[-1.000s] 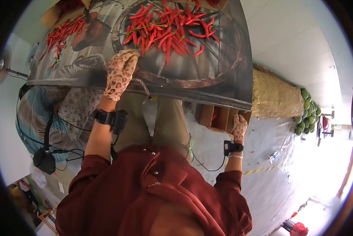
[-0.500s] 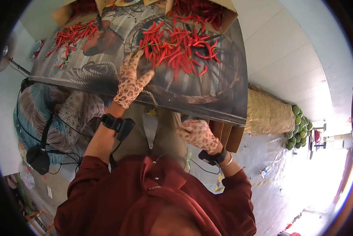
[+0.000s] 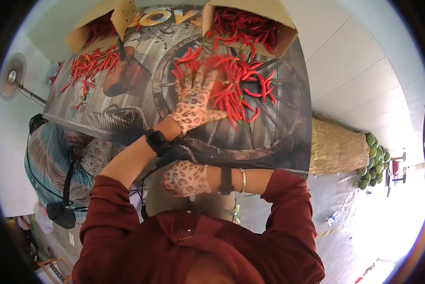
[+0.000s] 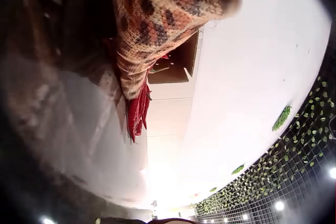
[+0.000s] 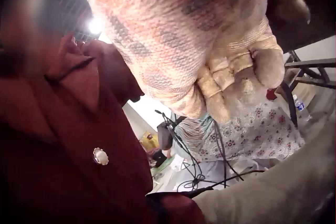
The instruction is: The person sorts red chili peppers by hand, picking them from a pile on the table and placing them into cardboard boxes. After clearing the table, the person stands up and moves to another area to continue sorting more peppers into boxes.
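In the head view, my gloved left hand (image 3: 193, 102) lies with spread fingers at the left side of a pile of red chili peppers (image 3: 238, 87) on the table. Its fingertips overlap the nearest chilies. In the left wrist view, several chilies (image 4: 137, 113) hang in sight just beyond the leopard-print glove (image 4: 152, 29). My right hand (image 3: 186, 179), in the same print, is below the table edge in front of my lap. The right wrist view shows its fingers (image 5: 218, 103) loosely curled, with stained glove tips and nothing visible in them.
Cardboard boxes of chilies stand on their sides at the back, one (image 3: 288, 28) behind the pile and another (image 3: 75, 35) farther left. A smaller heap of chilies (image 3: 96, 64) lies on the table's left. Watermelons (image 3: 373, 161) are stacked at right. Patterned cloth (image 3: 56, 156) sits at lower left.
My right hand has left the cardboard box under the table's right side and swung left in front of my lap. My left hand has moved from the table's near edge onto the chilies, fingers spreading.
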Demonstrator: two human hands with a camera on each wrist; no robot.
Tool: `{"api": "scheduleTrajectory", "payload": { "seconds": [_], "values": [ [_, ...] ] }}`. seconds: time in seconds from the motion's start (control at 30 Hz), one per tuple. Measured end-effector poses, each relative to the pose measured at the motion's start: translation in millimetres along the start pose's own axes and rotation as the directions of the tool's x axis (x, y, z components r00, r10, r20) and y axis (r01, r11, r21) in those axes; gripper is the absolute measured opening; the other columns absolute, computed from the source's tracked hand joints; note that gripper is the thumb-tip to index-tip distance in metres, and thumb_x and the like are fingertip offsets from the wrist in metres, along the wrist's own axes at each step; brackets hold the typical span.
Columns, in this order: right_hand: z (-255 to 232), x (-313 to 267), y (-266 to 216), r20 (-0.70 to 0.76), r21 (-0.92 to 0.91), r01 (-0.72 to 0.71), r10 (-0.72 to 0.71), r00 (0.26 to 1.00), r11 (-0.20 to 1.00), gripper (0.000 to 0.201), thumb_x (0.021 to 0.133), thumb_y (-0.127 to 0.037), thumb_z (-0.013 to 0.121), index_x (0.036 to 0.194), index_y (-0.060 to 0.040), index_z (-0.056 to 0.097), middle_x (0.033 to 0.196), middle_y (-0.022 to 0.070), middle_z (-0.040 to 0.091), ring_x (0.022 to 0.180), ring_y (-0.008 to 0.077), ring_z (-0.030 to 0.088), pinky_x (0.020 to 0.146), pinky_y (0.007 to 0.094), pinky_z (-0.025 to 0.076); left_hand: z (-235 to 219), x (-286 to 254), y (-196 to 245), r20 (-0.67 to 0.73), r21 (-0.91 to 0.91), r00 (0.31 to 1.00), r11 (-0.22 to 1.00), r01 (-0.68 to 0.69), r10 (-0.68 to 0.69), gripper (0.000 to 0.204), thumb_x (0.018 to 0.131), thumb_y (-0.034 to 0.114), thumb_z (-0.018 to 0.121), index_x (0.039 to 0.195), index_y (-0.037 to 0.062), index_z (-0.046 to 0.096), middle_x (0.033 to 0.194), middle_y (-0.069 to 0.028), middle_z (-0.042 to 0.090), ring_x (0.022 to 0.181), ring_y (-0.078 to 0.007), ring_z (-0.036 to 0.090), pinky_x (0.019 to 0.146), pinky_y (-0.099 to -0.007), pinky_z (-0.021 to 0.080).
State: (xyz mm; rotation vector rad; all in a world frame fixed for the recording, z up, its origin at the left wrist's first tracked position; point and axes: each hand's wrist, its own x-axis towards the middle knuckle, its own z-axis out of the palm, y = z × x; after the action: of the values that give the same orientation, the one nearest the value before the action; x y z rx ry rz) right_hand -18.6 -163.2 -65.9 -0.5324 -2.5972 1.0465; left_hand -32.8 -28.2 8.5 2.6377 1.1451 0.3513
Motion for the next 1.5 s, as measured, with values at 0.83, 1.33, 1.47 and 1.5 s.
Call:
{"api": "scheduleTrajectory", "payload": {
  "seconds": [0.83, 1.33, 1.47, 1.5],
  "values": [
    [-42.8, 34.0, -0.5, -0.296, 0.471, 0.149, -0.004, 0.955, 0.869, 0.013, 0.087, -0.007, 0.050, 0.098, -0.0026, 0.057, 0.094, 0.0084, 0.060, 0.084, 0.0251, 0.060, 0.071, 0.0341, 0.048, -19.6, 139.4, -95.6, -0.007, -0.171, 0.967, 0.954, 0.248, -0.253, 0.079, 0.075, 0.059, 0.065, 0.126, -0.0003, 0.050, 0.121, -0.0206, 0.057, 0.113, -0.0293, 0.055, 0.095, -0.0373, 0.043],
    [-31.2, 35.2, 2.6, -0.366, 0.176, 0.242, -0.165, 0.916, 0.954, 0.019, 0.081, -0.013, 0.054, 0.098, -0.0053, 0.058, 0.091, 0.0091, 0.058, 0.084, 0.0242, 0.059, 0.073, 0.0346, 0.048, -20.4, 149.3, -92.1, 0.170, -0.067, 0.979, 0.990, 0.126, -0.113, 0.066, 0.076, 0.030, 0.069, 0.127, -0.0041, 0.046, 0.114, -0.0222, 0.060, 0.106, -0.0327, 0.058, 0.089, -0.0371, 0.046],
    [-34.6, 47.7, 12.2, -0.366, 0.186, 0.226, -0.145, 0.919, 0.956, 0.018, 0.082, -0.019, 0.054, 0.095, -0.0059, 0.059, 0.089, 0.0106, 0.059, 0.083, 0.0267, 0.059, 0.073, 0.0363, 0.048, -23.7, 138.8, -97.8, 0.099, -0.064, 0.993, 0.996, 0.070, -0.063, 0.062, 0.076, 0.026, 0.068, 0.127, -0.0029, 0.046, 0.114, -0.0214, 0.060, 0.107, -0.0326, 0.058, 0.090, -0.0371, 0.046],
    [-47.2, 47.9, 22.4, -0.358, 0.154, 0.192, -0.126, 0.925, 0.969, 0.018, 0.082, -0.020, 0.055, 0.092, -0.0058, 0.060, 0.087, 0.0111, 0.060, 0.082, 0.0278, 0.059, 0.072, 0.0369, 0.049, -23.1, 145.0, -99.4, 0.077, -0.055, 0.996, 0.997, 0.051, -0.046, 0.062, 0.076, 0.025, 0.068, 0.127, -0.0026, 0.047, 0.114, -0.0212, 0.060, 0.107, -0.0325, 0.058, 0.090, -0.0371, 0.046]
  ]
}}
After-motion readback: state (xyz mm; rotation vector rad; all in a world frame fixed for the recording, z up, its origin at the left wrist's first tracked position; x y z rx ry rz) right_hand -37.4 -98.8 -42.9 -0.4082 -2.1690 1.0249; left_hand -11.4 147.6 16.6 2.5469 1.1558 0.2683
